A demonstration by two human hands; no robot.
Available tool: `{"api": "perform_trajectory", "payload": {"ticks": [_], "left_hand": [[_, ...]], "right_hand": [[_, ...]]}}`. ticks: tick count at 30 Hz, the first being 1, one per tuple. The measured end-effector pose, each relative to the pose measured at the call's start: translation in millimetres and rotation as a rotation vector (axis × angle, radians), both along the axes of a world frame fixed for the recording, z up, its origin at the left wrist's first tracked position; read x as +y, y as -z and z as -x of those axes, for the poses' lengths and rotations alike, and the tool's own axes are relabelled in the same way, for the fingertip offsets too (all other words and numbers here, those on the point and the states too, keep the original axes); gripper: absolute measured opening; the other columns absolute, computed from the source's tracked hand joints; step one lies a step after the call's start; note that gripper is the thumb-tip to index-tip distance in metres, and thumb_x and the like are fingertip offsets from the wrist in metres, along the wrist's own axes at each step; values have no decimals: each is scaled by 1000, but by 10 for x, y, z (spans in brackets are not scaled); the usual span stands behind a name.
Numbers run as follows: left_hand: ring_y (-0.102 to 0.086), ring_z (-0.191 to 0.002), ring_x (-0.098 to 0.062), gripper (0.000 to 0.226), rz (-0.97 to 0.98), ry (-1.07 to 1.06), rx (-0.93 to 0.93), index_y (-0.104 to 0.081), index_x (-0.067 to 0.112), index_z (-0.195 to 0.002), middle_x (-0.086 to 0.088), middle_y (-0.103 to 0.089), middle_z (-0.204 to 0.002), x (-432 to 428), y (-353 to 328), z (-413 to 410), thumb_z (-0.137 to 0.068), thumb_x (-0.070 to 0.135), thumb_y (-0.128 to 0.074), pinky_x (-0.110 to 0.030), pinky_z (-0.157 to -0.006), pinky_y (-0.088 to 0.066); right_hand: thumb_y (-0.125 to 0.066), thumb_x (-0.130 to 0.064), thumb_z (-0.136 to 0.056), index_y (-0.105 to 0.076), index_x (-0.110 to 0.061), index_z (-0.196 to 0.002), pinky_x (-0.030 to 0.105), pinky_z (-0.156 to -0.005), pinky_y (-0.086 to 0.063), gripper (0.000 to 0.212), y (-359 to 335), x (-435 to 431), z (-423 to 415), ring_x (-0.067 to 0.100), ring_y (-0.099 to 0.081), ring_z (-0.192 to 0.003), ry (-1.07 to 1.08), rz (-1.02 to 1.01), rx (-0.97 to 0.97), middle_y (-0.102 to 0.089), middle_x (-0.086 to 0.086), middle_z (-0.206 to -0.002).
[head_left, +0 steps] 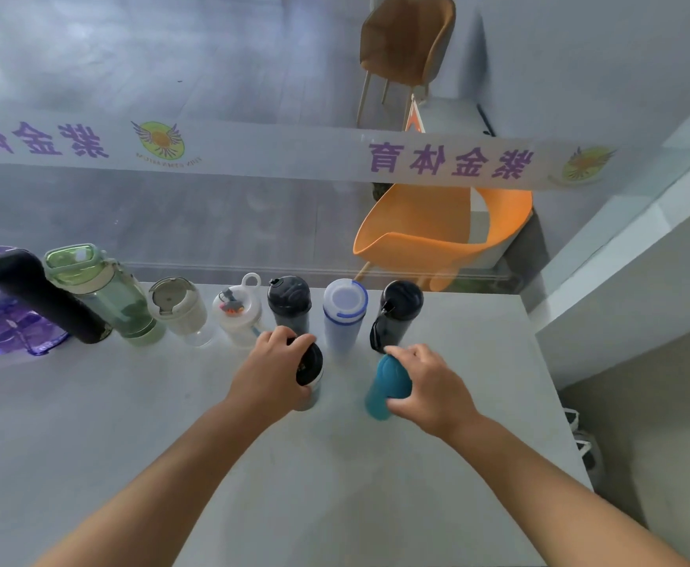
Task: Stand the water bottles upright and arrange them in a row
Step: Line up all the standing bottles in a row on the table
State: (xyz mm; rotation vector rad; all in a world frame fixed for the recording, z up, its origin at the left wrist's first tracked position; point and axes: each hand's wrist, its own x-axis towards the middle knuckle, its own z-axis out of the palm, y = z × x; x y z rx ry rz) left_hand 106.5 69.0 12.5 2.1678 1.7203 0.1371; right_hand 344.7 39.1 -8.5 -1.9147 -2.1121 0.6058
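Several bottles stand upright in a row along the table's far edge: a black bottle (pixel 44 298), a green bottle (pixel 106 290), a cream tumbler (pixel 179 306), a white loop-lid bottle (pixel 239 313), a dark-lid bottle (pixel 289 300), a white blue-rimmed bottle (pixel 344 311) and a black bottle (pixel 398 311). In front of the row, my left hand (pixel 271 368) grips a black-capped bottle (pixel 310 372) from above. My right hand (pixel 429 384) grips the top of a teal bottle (pixel 384 386). Both held bottles are upright.
A purple transparent container (pixel 3 325) sits at the table's far left. Behind a glass wall with a printed banner stand an orange chair (pixel 437 231) and a brown chair (pixel 408 34). The table's right edge (pixel 556 386) drops beside a white ledge.
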Motion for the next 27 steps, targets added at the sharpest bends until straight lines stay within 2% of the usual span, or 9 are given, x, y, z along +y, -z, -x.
{"api": "perform_trajectory", "payload": {"ticks": [8,15,27], "left_hand": [[-41,-109,-23,64,-21,-20,-27,-44,27,-128,-1,-49,-120,58,-1,-603,-69,30,-69,-30,-86,-43],[-39,-112,-20,66,-15,-86,-35,-42,30,-129,3,-47,-121,74,11,-986,-69,32,-69,-28,-82,-43],[-41,-110,-21,64,-21,-93,-44,-42,30,-129,1,-48,-120,0,18,-1314,-70,35,-67,-30,-81,-46]], "right_hand": [[-74,-25,-67,-43,-22,-134,32,-84,-44,73,-90,490,-891,23,-49,-106,142,-30,-16,-51,5,-114],[-76,-26,-68,-41,-26,-135,35,-89,-43,76,-45,925,-1119,22,-46,-112,95,-30,2,-49,5,-120],[-74,-31,-73,-33,-28,-140,37,-92,-45,78,79,1071,-1227,20,-43,-113,-18,-13,-16,-46,1,-121]]}}
